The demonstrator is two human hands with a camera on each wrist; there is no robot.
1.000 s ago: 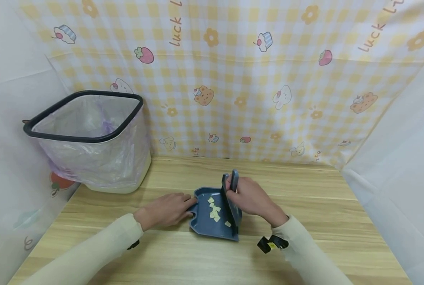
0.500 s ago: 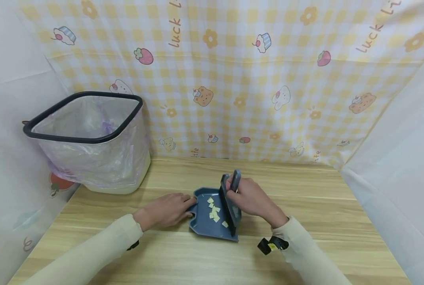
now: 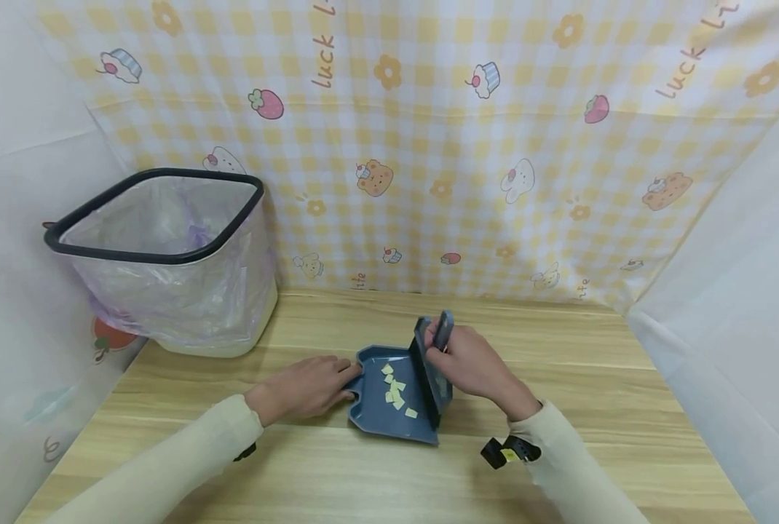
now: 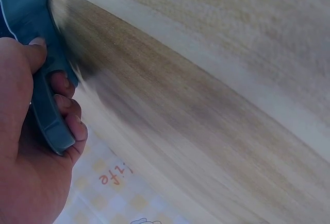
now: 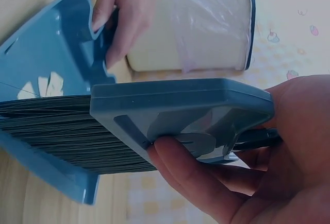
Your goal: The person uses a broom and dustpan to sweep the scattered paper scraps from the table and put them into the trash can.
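Note:
A blue-grey dustpan (image 3: 379, 422) lies on the wooden table with several pale yellow paper scraps (image 3: 396, 397) in it. My left hand (image 3: 307, 386) grips its handle (image 4: 49, 113), fingers curled round it in the left wrist view. My right hand (image 3: 471, 360) holds a small blue-grey hand brush (image 3: 437, 378), thumb lying on its body in the right wrist view. The brush stands tilted over the dustpan's open right edge. Its dark bristles (image 5: 62, 134) reach down into the pan, beside the scraps.
At the back left stands a pale bin (image 3: 245, 291) with a black rim and a translucent purple-tinted bag lining it. A yellow checked cloth (image 3: 442, 145) hangs behind the table (image 3: 560, 437), and white sheets hang at both sides.
The brush first shifts slightly left, pushing the lowest scrap toward the others, then moves back right with my right hand. My left hand and the dustpan stay in place.

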